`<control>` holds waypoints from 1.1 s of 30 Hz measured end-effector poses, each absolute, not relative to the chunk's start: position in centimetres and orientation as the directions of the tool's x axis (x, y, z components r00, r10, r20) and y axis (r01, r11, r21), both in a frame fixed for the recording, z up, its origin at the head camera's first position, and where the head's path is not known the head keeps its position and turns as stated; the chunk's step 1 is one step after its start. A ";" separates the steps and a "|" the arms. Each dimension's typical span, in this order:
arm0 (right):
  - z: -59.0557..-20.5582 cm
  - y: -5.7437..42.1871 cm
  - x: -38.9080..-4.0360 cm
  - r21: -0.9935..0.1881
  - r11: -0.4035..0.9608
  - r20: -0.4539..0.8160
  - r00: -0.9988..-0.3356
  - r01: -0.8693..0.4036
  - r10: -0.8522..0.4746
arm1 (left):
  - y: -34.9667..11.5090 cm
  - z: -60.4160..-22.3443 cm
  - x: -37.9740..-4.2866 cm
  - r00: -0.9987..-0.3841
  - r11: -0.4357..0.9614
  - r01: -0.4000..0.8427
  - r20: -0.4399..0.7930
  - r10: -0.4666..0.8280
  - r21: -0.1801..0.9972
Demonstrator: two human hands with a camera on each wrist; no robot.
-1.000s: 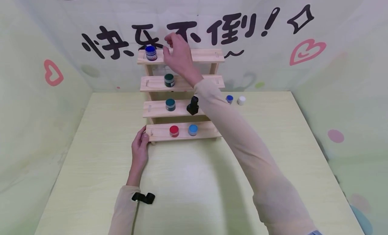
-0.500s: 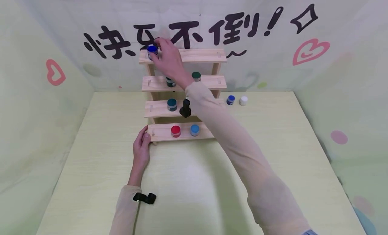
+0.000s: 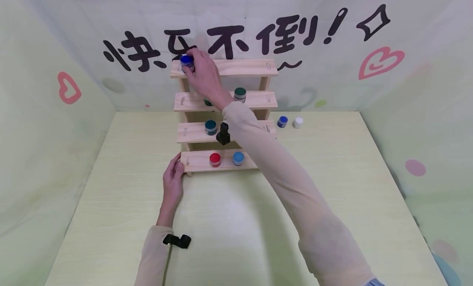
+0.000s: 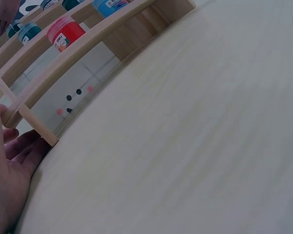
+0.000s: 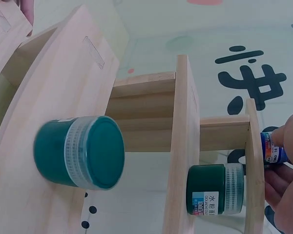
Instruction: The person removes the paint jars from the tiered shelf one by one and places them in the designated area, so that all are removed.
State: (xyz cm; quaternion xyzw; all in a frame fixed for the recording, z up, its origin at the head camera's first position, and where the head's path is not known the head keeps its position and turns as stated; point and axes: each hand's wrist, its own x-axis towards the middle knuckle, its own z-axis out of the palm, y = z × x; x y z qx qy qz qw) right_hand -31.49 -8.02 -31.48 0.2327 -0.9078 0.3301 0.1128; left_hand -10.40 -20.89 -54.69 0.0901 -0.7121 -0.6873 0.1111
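Observation:
My right hand (image 3: 205, 74) pinches a dark blue paint jar (image 3: 186, 61) between thumb and fingers. That jar stands at the left end of the top tier of a stepped wooden rack (image 3: 245, 67). My left hand (image 3: 173, 180) grips the rack's lower left end, with the thumb on the bottom board and the other fingers beside the leg. In the right wrist view, a green jar (image 5: 205, 190) sits one tier below the held jar, and a teal jar (image 5: 78, 152) is nearer. The right wrist partly hides that green jar in the head view.
Another green jar (image 3: 240, 94) sits further right on the second tier. The bottom tier bears a red jar (image 3: 215, 159) and a light blue jar (image 3: 238, 158). Right of the rack, a blue jar (image 3: 282, 121) and a white jar (image 3: 297, 122) stand on the table (image 3: 325, 154).
My right hand has moved left along the top tier and taken hold of the dark blue jar. The second-tier right green jar has come into view. My left hand stays on the rack.

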 end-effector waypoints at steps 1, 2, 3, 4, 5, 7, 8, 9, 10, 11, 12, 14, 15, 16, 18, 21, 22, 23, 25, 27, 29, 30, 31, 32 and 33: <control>-31.5 -8.0 -31.5 -0.553 0.669 0.360 -0.867 -0.497 -0.346 | -20.9 -54.8 -10.4 -0.960 0.036 0.026 0.035 -0.279 0.999; -31.5 -8.0 -31.4 -0.559 0.665 0.360 -0.867 -0.495 -0.344 | -20.9 -54.8 -10.4 -0.960 0.035 0.027 0.036 -0.278 0.999; -31.5 -8.0 -31.4 -0.564 0.661 0.361 -0.868 -0.494 -0.341 | -21.0 -54.9 -10.4 -0.960 0.035 0.027 0.036 -0.278 0.999; -31.5 -8.0 -31.4 -0.570 0.659 0.360 -0.870 -0.491 -0.337 | -21.0 -55.0 -10.4 -0.960 0.035 0.028 0.037 -0.278 0.999; -31.5 -8.0 -31.3 -0.575 0.656 0.364 -0.870 -0.490 -0.331 | -20.9 -55.0 -10.4 -0.960 0.034 0.030 0.038 -0.278 0.999; -31.4 -7.8 -31.3 -0.580 0.649 0.380 -0.869 -0.492 -0.318 | -20.9 -55.1 -10.4 -0.960 0.029 0.032 0.038 -0.279 0.999; -31.3 -7.6 -31.2 -0.580 0.645 0.391 -0.865 -0.497 -0.314 | -20.8 -55.2 -10.4 -0.959 0.028 0.031 0.037 -0.280 0.999; -31.2 -7.5 -31.2 -0.582 0.638 0.408 -0.860 -0.504 -0.307 | -20.8 -55.2 -10.5 -0.959 0.027 0.030 0.036 -0.282 0.999; -31.1 -7.2 -31.2 -0.583 0.627 0.430 -0.851 -0.516 -0.301 | -20.8 -55.2 -10.5 -0.958 0.026 0.029 0.035 -0.283 0.999; -31.0 -6.9 -31.2 -0.579 0.617 0.457 -0.839 -0.532 -0.295 | -20.8 -55.2 -10.4 -0.959 0.022 0.029 0.034 -0.282 0.999; -30.9 -6.6 -31.2 -0.573 0.611 0.478 -0.828 -0.546 -0.292 | -20.8 -55.1 -10.4 -0.959 0.020 0.028 0.033 -0.281 0.999; -30.7 -5.8 -31.2 -0.562 0.594 0.522 -0.804 -0.575 -0.285 | -20.8 -55.1 -10.4 -0.959 0.029 0.022 0.029 -0.281 0.999; -30.6 -5.3 -31.2 -0.560 0.584 0.543 -0.792 -0.588 -0.278 | -20.8 -55.0 -10.4 -0.960 0.033 0.020 0.029 -0.280 0.999; -30.5 -4.9 -31.2 -0.555 0.578 0.560 -0.782 -0.599 -0.273 | -20.9 -55.0 -10.4 -0.960 0.039 0.019 0.029 -0.278 0.999; -30.3 -3.9 -31.1 -0.547 0.568 0.590 -0.765 -0.615 -0.260 | -21.0 -54.9 -10.4 -0.959 0.050 0.019 0.033 -0.280 0.999; -30.0 -2.2 -31.0 -0.548 0.554 0.627 -0.746 -0.627 -0.226 | -21.1 -54.7 -10.5 -0.957 0.062 0.033 0.049 -0.286 0.998; -29.9 -1.6 -31.0 -0.548 0.554 0.632 -0.744 -0.626 -0.216 | -21.1 -54.6 -10.6 -0.956 0.064 0.038 0.055 -0.288 0.997; -29.8 -1.1 -31.0 -0.551 0.557 0.633 -0.746 -0.621 -0.206 | -21.1 -54.6 -10.6 -0.955 0.069 0.042 0.061 -0.289 0.997; -29.7 0.0 -30.9 -0.559 0.565 0.627 -0.756 -0.606 -0.190 | -21.1 -54.6 -10.7 -0.954 0.074 0.044 0.064 -0.291 0.996; -29.6 1.0 -30.8 -0.570 0.574 0.615 -0.768 -0.589 -0.177 | -21.0 -54.7 -10.6 -0.955 0.077 0.039 0.060 -0.292 0.996; -29.5 2.0 -30.7 -0.574 0.583 0.608 -0.777 -0.574 -0.166 | -21.0 -54.9 -10.5 -0.955 0.081 0.035 0.057 -0.292 0.996; -29.5 2.5 -30.7 -0.576 0.585 0.610 -0.777 -0.571 -0.158 | -20.9 -55.0 -10.5 -0.954 0.079 0.034 0.056 -0.293 0.996; -29.5 3.0 -30.7 -0.577 0.585 0.613 -0.776 -0.570 -0.151 | -20.9 -55.1 -10.5 -0.954 0.077 0.035 0.056 -0.294 0.996; -29.5 3.4 -30.8 -0.579 0.585 0.616 -0.775 -0.568 -0.142 | -20.8 -55.2 -10.4 -0.954 0.078 0.035 0.056 -0.294 0.996; -29.5 3.9 -30.8 -0.579 0.585 0.622 -0.771 -0.568 -0.134 | -20.8 -55.2 -10.4 -0.954 0.079 0.036 0.058 -0.294 0.996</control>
